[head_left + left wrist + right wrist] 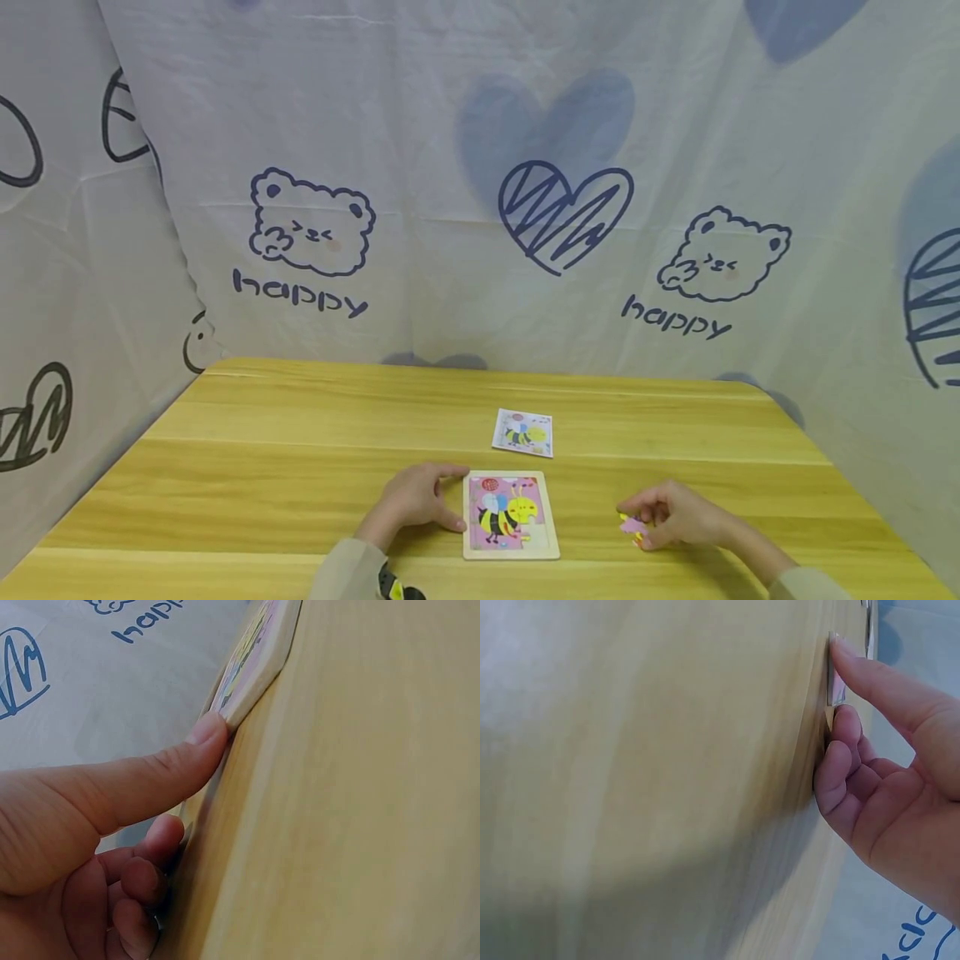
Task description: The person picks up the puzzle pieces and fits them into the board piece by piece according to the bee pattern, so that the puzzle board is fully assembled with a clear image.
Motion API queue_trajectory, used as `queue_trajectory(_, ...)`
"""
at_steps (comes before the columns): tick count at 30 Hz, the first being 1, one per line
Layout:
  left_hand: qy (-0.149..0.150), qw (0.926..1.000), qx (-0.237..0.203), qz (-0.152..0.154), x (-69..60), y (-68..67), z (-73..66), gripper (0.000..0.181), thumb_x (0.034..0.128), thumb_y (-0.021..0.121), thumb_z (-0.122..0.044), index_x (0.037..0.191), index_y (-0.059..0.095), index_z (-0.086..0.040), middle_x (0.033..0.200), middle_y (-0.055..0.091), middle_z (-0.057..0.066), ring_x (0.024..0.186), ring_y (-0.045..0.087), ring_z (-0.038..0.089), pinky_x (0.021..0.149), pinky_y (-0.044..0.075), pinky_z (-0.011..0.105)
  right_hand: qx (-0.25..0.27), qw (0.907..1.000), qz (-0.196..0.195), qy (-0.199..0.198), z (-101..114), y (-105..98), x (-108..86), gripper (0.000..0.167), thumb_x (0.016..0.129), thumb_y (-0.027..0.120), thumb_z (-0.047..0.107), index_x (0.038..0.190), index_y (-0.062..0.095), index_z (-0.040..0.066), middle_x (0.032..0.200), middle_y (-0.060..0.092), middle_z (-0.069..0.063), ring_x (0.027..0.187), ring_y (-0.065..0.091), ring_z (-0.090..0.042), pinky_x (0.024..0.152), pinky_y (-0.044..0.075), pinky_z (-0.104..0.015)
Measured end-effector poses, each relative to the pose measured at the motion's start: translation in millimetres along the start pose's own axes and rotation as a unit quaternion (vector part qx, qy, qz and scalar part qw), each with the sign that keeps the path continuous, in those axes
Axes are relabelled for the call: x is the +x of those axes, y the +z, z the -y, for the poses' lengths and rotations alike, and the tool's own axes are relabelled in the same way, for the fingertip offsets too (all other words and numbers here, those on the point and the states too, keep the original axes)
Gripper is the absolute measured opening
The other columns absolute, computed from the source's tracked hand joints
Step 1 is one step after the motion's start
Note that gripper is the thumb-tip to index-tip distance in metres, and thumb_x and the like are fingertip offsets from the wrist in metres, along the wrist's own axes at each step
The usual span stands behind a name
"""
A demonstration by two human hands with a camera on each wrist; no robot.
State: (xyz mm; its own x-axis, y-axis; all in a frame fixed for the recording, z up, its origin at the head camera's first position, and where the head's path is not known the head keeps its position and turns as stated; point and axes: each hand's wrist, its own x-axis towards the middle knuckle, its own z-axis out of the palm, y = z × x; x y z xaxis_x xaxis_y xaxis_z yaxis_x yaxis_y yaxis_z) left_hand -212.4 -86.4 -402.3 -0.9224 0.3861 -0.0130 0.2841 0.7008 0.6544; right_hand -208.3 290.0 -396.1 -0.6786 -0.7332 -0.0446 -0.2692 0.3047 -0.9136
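Note:
A bee jigsaw puzzle [501,550] in a pale wooden frame lies on the table, with a gap at its lower right. At its left edge is my left hand [420,500], thumb and index finger spread and touching the frame. In the left wrist view, the thumb [165,776] presses against the frame's side while the other fingers bend loosely below. To the right of the puzzle, my right hand [686,517] pinches a pink and yellow puzzle piece [633,526]. The right wrist view shows the puzzle piece [838,675] edge-on between thumb and fingers.
Beyond the puzzle lies a small card [522,432] with the same bee picture. The wooden table [300,467] reaches back to a white curtain [420,250] printed with hearts and bears. Another curtain [82,275] hangs on the left.

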Motion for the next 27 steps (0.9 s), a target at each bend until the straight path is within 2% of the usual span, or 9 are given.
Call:
queue_trajectory(4,0.001,1.0000,0.002,0.001,0.9,0.7,0.5,0.067,0.0561,0.084,-0.028,0.118,0.060,-0.014,0.059,0.044,-0.003,0.049,0.035,0.010,0.046,0.028,0.024,-0.006,0.9999,-0.011,0.012,0.9,1.0,-1.4,0.045,0.076,0.067,0.003,0.109,0.048,-0.022,0.079,0.050,-0.009,0.051,0.037,0.001,0.043,0.033,-0.015)
queue_trajectory(7,0.001,1.0000,0.004,0.003,1.3,0.7,0.8,0.067,0.0564,0.083,-0.028,0.118,0.060,-0.014,0.059,0.044,-0.003,0.049,0.036,0.010,0.046,0.028,0.024,-0.029,0.9992,-0.023,0.015,0.4,1.1,-2.7,0.041,0.074,0.069,0.005,0.105,0.052,-0.018,0.078,0.049,-0.009,0.053,0.039,0.001,0.044,0.034,-0.015)
queue_trajectory(12,0.001,1.0000,0.004,0.002,1.3,0.5,0.7,0.068,0.0565,0.083,-0.028,0.118,0.060,-0.013,0.058,0.044,-0.003,0.049,0.036,0.010,0.046,0.028,0.024,-0.059,0.9972,-0.044,0.010,-0.5,2.2,-3.9,0.034,0.071,0.072,0.005,0.094,0.051,-0.010,0.077,0.048,-0.007,0.058,0.040,-0.002,0.047,0.035,-0.018)
queue_trajectory(18,-0.001,1.0000,0.001,0.000,0.3,0.3,-0.3,0.068,0.0557,0.084,-0.027,0.118,0.060,-0.013,0.059,0.044,-0.003,0.050,0.036,0.010,0.047,0.028,0.024,-0.073,0.9954,-0.063,-0.001,-0.1,4.2,-3.2,0.033,0.068,0.073,0.003,0.088,0.049,-0.008,0.074,0.049,-0.004,0.062,0.043,-0.003,0.051,0.037,-0.019)
queue_trajectory(22,0.003,1.0000,-0.001,-0.001,-0.3,-0.1,-0.4,0.068,0.0559,0.084,-0.027,0.118,0.060,-0.013,0.060,0.044,-0.003,0.050,0.036,0.010,0.047,0.028,0.024,-0.058,0.9968,-0.055,-0.006,0.7,3.5,-3.1,0.025,0.073,0.067,-0.002,0.087,0.049,-0.010,0.073,0.051,-0.004,0.064,0.047,-0.004,0.052,0.041,-0.020)
queue_trajectory(27,0.006,1.0000,0.002,-0.003,-0.1,0.0,0.4,0.068,0.0558,0.084,-0.027,0.118,0.060,-0.013,0.060,0.044,-0.003,0.050,0.036,0.010,0.047,0.028,0.024,-0.021,0.9989,-0.039,0.017,2.9,3.1,-2.9,0.016,0.081,0.059,-0.002,0.090,0.050,-0.013,0.074,0.055,-0.006,0.061,0.051,-0.006,0.047,0.040,-0.018)
